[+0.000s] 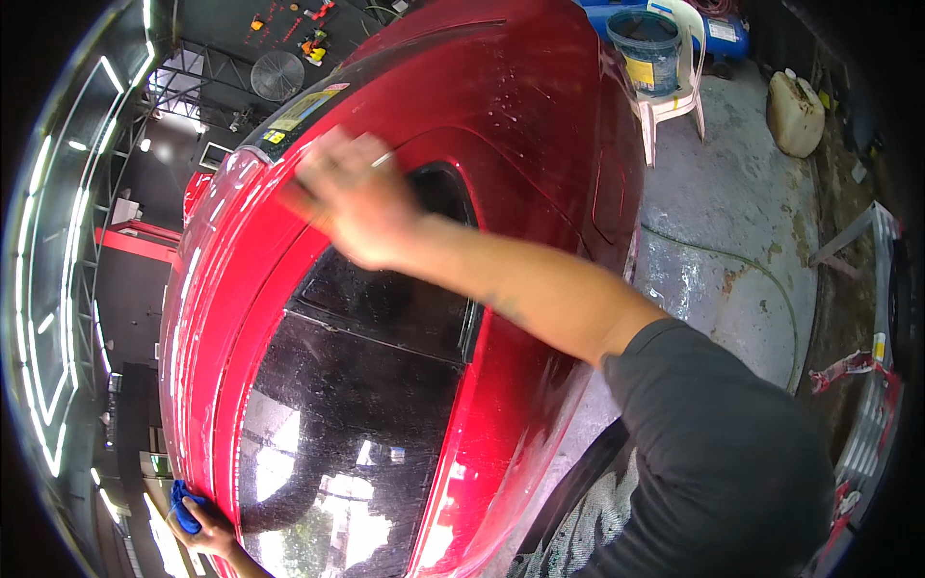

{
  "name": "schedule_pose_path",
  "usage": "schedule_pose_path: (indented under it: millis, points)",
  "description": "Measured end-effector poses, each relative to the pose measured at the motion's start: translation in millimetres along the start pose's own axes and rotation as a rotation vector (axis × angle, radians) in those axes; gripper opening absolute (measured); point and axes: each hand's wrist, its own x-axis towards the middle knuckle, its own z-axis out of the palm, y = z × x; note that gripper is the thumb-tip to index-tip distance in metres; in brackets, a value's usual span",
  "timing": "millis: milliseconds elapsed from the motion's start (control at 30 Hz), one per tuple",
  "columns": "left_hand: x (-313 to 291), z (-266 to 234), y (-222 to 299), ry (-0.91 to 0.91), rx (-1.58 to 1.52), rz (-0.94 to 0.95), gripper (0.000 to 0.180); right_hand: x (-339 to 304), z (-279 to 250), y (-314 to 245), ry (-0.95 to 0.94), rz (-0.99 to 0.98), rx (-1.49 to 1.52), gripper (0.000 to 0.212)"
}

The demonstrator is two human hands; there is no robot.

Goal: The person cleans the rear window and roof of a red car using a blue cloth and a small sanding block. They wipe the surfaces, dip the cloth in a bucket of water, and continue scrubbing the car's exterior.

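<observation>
A glossy red car (540, 125) fills the middle of the view, with dark side windows (356, 405). My right arm reaches across it, and my right hand (361, 202) is over the red bodywork between the side window and the rear glass (308, 106). Motion blurs its fingers, but they look stretched out flat, with a ring on one and no cloth visible under them. Whether the palm touches the paint, I cannot tell. At the lower left, my left hand (204, 532) grips a bunched blue cloth (188, 506) at the roof edge.
A white plastic chair (674, 111) holds a dark bucket (644, 48) at the upper right. Beyond it stands a whitish jerrycan (796, 114). A green hose (742, 255) crosses the grey floor. A metal stepladder (872, 385) is at the far right.
</observation>
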Motion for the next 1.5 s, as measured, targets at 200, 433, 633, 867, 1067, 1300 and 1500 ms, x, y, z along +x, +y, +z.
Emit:
schedule_pose_path:
  millis: [200, 433, 633, 867, 1067, 1300, 1500]
  points:
    - [-7, -5, -10, -0.046, -0.096, -0.101, 0.039, 7, -19, 116, 0.383, -0.362, -0.095, 0.025]
    - [-7, -2, -7, -0.037, -0.054, -0.155, 0.039, 16, -2, 58, 0.197, -0.060, -0.198, 0.035]
    - [-11, -16, -10, -0.024, -0.119, -0.066, 0.028, 16, -11, 59, 0.021, -0.305, 0.047, 0.035]
    - [-7, 0, 6, 0.010, -0.099, -0.070, 0.029, 36, -8, 118, 0.179, -0.092, -0.168, 0.030]
    - [-4, -6, -8, -0.008, -0.158, -0.032, 0.029, 42, 6, 24, 0.138, -0.372, 0.130, 0.063]
    - [-7, 9, 1, 0.064, 0.080, 0.290, 0.019, 73, -26, 171, 0.075, 0.024, -0.334, 0.049]
    - [2, 7, 13, 0.021, -0.103, -0.013, 0.028, 35, 64, -135, 0.187, -0.296, 0.044, 0.031]
